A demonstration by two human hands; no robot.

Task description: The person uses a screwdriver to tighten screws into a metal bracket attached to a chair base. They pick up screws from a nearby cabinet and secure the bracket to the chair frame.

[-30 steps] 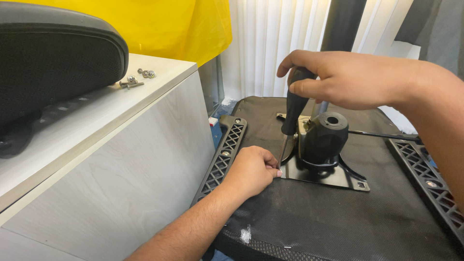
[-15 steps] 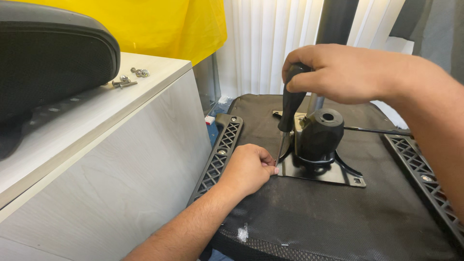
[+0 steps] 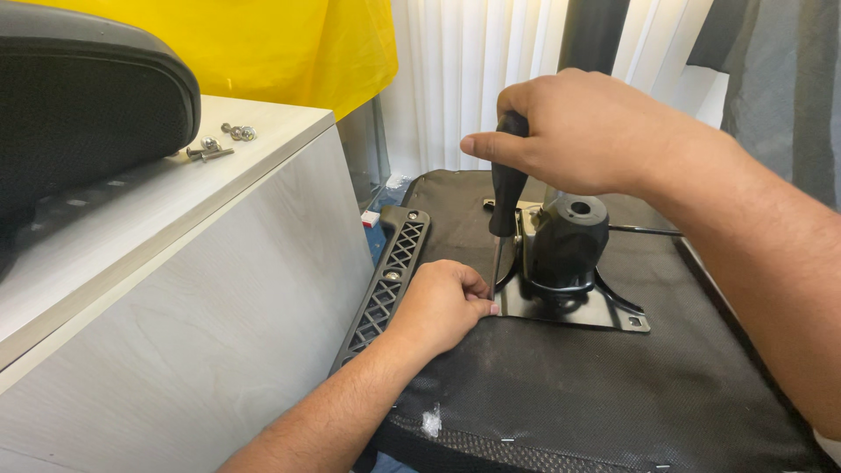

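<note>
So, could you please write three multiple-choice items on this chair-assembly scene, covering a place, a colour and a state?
1. Where do the loose screws lie?
A. on the cabinet top
B. on the seat fabric
C. in the left hand

2. What colour is the sheet behind the cabinet?
A. blue
B. yellow
C. red

3. How is the screwdriver held?
A. lying flat
B. upright, tip down at the metal plate
C. tip pointing up

Answers: 1 A, they sit on the pale top; 2 B, it is plainly yellow; 3 B, the right hand grips the handle while the left hand steadies the tip.

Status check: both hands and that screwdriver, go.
Right hand gripping screwdriver upright. Left hand pinching at its tip on black metal plate. Nothing in the way.
</note>
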